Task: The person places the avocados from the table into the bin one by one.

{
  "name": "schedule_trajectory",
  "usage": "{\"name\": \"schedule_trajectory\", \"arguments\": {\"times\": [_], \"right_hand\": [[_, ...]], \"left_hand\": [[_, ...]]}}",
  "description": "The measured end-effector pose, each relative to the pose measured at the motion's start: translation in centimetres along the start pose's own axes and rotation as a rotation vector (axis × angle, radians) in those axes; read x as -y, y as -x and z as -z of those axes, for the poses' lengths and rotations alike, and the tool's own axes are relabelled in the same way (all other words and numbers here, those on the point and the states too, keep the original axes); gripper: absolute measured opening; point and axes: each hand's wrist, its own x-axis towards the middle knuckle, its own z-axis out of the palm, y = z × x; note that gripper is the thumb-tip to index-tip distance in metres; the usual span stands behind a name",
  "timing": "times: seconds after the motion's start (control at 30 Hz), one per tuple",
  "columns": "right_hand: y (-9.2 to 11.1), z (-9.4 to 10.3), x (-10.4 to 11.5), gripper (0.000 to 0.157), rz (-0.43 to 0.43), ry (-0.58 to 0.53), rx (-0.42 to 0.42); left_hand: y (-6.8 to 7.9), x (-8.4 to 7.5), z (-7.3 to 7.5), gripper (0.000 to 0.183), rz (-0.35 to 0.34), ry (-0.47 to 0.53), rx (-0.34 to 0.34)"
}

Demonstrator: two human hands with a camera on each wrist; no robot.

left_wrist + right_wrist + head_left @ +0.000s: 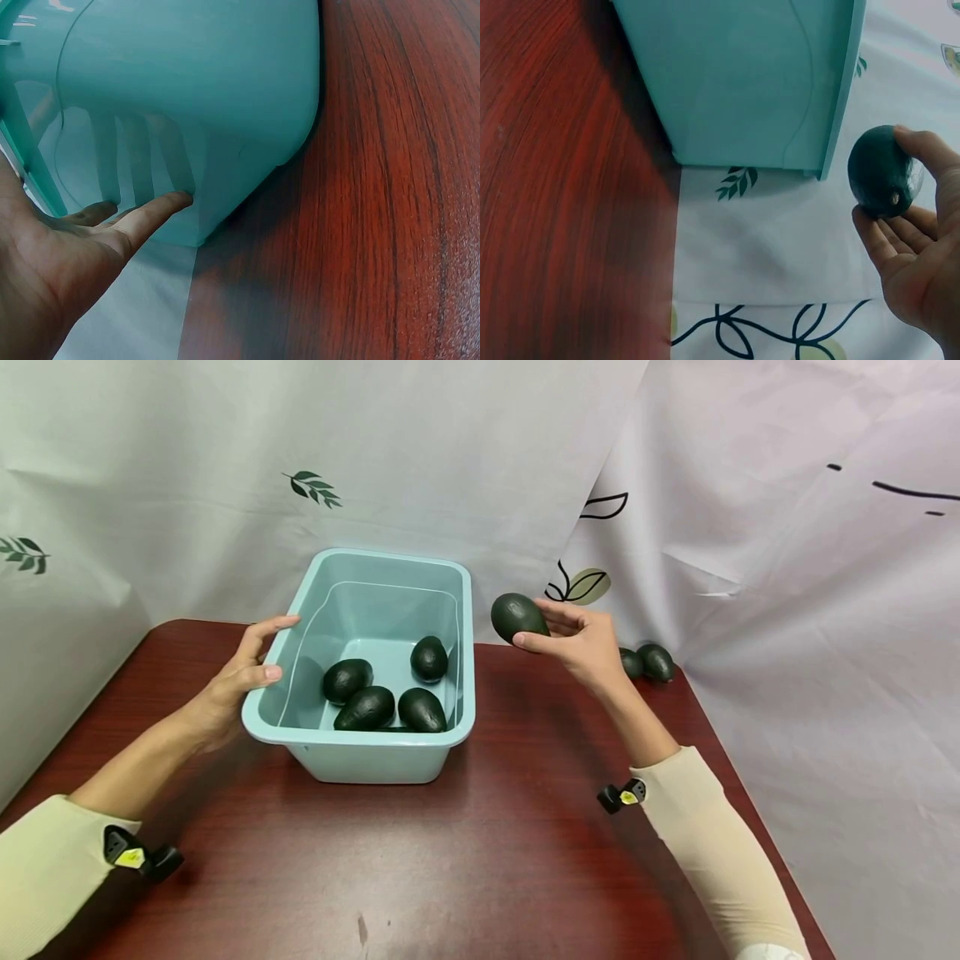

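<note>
My right hand holds a dark green avocado between thumb and fingers, raised to the right of a light blue plastic bin. In the right wrist view, the avocado shows its stem spot, with the thumb on top and fingers beneath. My left hand touches the bin's left side, thumb and forefinger at the rim. Extended fingers rest against the outer wall in the left wrist view. Several avocados lie on the bin's floor, partly hidden by its near rim.
Two more avocados lie at the back right corner of the reddish-brown table, one partly behind the right wrist. A white cloth with leaf prints hangs behind the table and along its sides.
</note>
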Motion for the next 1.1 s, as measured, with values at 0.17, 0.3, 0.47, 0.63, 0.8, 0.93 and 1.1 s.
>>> {"name": "schedule_trajectory", "arguments": {"times": [0.17,0.3,0.47,0.63,0.8,0.93,1.1], "right_hand": [[-0.2,-0.7,0.5,0.066,0.015,-0.016,0.001],[-0.3,-1.3,0.8,0.066,0.036,-0.035,0.005],[-0.4,-1.9,1.2,0.063,0.059,-0.056,0.015],[-0.5,-2.4,1.6,0.061,0.079,-0.075,0.02],[-0.6,-2.8,2.0,0.06,0.093,-0.103,0.021],[-0.7,-3.0,2.5,0.06,0.102,-0.115,0.03],[-0.8,-3.3,3.1,0.06,0.119,-0.122,0.049]], "left_hand": [[0.0,0.0,0.0,0.069,-0.001,-0.009,-0.002],[0.1,0.1,0.0,0.069,-0.001,-0.014,-0.006],[0.1,0.1,0.1,0.069,-0.007,-0.005,-0.004],[0.0,0.1,-0.1,0.068,-0.018,0.008,-0.003],[0.0,0.1,-0.2,0.068,-0.022,0.016,-0.007],[0.0,0.0,-0.2,0.068,-0.027,0.005,-0.011],[0.0,0.0,-0.1,0.068,-0.027,0.002,-0.011]]}}
